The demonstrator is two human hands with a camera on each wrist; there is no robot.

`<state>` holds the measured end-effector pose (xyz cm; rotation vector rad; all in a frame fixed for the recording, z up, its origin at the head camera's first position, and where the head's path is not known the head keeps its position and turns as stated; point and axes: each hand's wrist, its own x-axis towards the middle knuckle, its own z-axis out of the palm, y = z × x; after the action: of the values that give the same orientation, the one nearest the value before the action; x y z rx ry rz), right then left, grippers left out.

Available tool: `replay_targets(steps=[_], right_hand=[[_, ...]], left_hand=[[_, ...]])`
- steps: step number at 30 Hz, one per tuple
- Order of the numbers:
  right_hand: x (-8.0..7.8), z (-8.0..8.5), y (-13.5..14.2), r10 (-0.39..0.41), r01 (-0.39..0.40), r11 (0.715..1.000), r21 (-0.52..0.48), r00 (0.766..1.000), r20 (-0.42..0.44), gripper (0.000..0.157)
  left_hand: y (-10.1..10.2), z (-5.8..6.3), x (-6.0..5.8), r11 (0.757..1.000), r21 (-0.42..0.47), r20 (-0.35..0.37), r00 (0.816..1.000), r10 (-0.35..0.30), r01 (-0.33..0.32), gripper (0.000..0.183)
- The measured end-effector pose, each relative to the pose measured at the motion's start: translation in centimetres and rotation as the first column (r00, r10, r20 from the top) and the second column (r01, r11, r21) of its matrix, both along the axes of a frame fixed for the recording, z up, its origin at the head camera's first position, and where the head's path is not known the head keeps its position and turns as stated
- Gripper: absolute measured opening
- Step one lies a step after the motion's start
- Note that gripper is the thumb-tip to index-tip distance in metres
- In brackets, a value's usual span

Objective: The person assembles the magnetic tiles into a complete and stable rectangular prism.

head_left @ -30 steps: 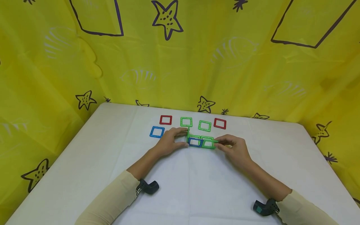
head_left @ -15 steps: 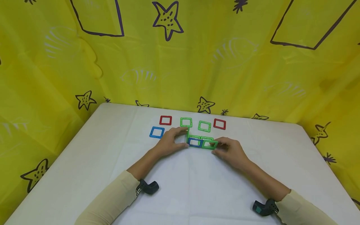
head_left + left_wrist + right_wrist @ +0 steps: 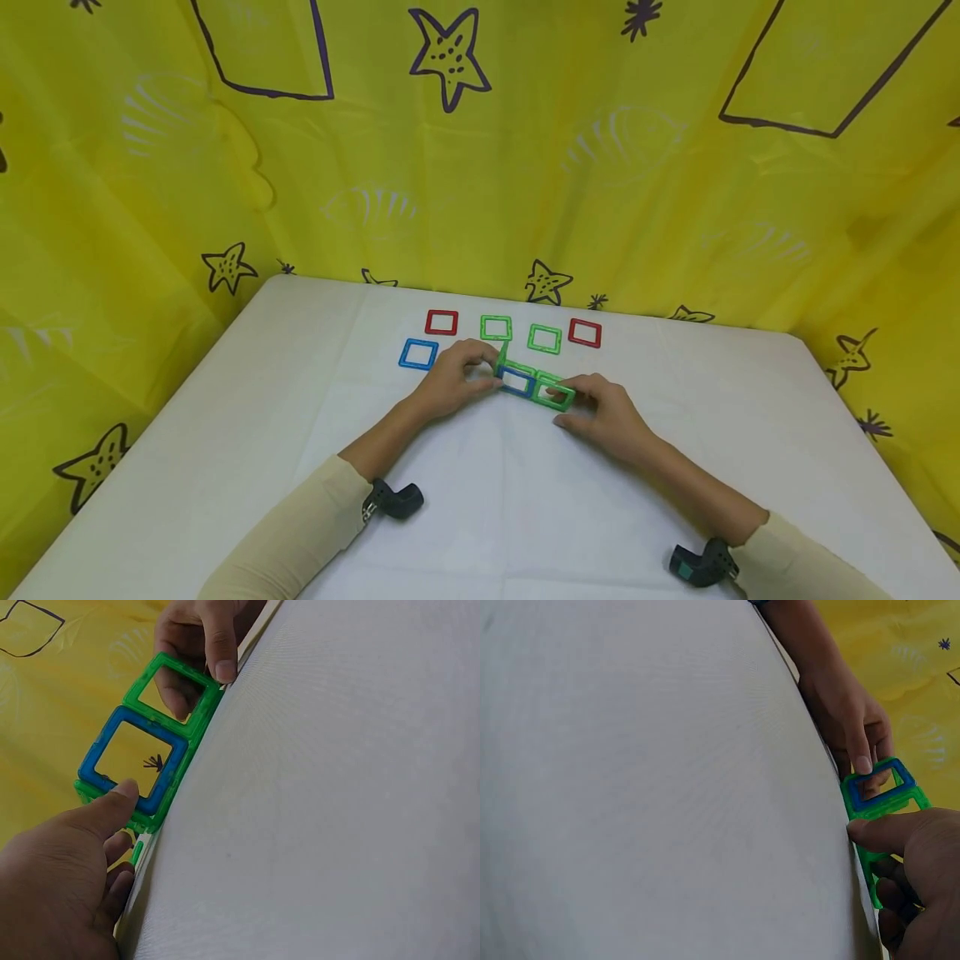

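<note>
Both hands hold a small structure of square magnetic tiles low over the white table. It has a blue frame tile and a green frame tile side by side at the front, with more green tiles behind and beneath. My left hand pinches its left end, thumb on the blue tile and fingers behind. At the right end, my right hand grips the green tile, thumb at its lower edge and fingers behind. A green tile stands up at the left end, partly covered by the left fingers.
Loose tiles lie flat behind the hands: a red one, a green one, another green one, another red one and a blue one. A yellow patterned curtain hangs beyond the white table.
The right hand has shifted slightly left and toward me, its fingers moving behind the end tile. The structure's right end has swung toward me and down; the left hand has barely moved.
</note>
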<state>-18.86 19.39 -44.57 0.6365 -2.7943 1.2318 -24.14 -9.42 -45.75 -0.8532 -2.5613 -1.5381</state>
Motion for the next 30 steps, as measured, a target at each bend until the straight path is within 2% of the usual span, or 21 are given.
replay_targets(steps=[7,19,30], right_hand=[[0.7,0.0,-0.8,0.038,-0.038,0.999,0.004,0.999,0.022,0.042],[2.2,0.1,-2.9,0.147,-0.146,0.989,-0.022,0.988,0.051,0.051],[2.6,0.2,-4.1,0.214,-0.211,0.976,-0.047,0.975,0.058,0.05]], left_hand=[[0.1,0.1,0.1,0.999,0.007,0.004,0.999,0.046,-0.046,0.016],[0.1,-0.3,0.1,0.993,-0.022,-0.061,0.991,0.116,-0.118,0.02],[0.2,-0.1,0.0,0.991,-0.025,-0.052,0.99,0.133,-0.135,0.018]])
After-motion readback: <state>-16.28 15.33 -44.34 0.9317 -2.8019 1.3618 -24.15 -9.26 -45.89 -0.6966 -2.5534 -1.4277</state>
